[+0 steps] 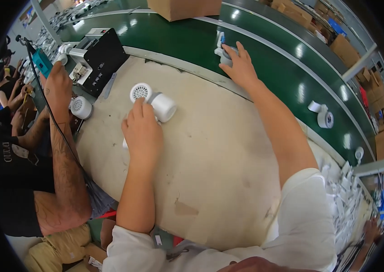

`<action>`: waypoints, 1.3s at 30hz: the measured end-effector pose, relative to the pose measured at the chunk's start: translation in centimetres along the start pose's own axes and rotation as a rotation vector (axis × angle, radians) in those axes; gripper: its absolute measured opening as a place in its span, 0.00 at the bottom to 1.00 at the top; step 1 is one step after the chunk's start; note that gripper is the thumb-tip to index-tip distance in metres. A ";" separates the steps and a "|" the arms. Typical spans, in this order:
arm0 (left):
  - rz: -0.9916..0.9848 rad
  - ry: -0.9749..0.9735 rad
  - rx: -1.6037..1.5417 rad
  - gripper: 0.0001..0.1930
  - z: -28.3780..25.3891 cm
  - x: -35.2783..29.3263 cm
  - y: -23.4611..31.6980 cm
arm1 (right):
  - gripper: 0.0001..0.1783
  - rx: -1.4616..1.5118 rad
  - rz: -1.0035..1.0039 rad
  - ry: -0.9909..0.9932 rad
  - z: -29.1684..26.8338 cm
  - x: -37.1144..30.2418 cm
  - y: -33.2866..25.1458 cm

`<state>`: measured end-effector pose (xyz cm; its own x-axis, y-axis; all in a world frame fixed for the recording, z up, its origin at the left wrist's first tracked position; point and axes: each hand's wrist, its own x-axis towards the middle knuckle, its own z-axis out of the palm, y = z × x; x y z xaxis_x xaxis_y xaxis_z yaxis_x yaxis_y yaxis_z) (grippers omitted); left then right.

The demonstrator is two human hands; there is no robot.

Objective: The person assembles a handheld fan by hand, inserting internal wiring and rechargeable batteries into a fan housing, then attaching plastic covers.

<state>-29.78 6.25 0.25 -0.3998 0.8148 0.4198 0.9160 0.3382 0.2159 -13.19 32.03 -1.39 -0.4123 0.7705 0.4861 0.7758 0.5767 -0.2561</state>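
My left hand (143, 129) lies over a white device on the table, its fingers bent round the middle. The device has a round slotted grille (141, 92) and a short white cylinder (164, 108) beside it; the part under my palm is hidden. Out over the green conveyor reaches my right hand (239, 68), thumb and fingers spread. Just at its fingertips stands a similar grey-and-white device (226, 55) with a blue bit on top. Whether the fingers touch it I cannot tell.
A black bench machine (103, 61) stands at the table's far left, a thin grey tool (110, 86) beside it. A co-worker's hand (58, 84) holds a teal power tool (42, 62); another white device (81, 108) is near that arm. More devices (324, 118) lie on the conveyor, with a cardboard box (184, 8) behind.
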 end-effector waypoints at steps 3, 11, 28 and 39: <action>-0.020 -0.030 0.110 0.24 -0.1 -0.1 -0.3 | 0.31 0.176 0.158 -0.205 0.9 2.3 -0.6; 0.545 0.200 -0.613 0.33 0.9 -0.8 1.6 | 0.32 0.687 0.073 -0.319 -11.0 -5.8 -1.7; -0.122 -1.093 -2.221 0.15 -4.5 -11.9 17.1 | 0.31 1.975 0.763 -0.231 -26.0 -34.0 -1.1; 0.101 -1.331 -1.599 0.10 -4.6 -16.3 23.2 | 0.31 -0.309 -0.231 0.261 -31.9 -38.6 2.5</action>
<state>-2.20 -1.38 2.47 0.5703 0.8137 -0.1127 -0.1910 0.2648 0.9452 19.90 -4.93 5.89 -0.4879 0.5143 0.7053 0.7999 0.5870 0.1253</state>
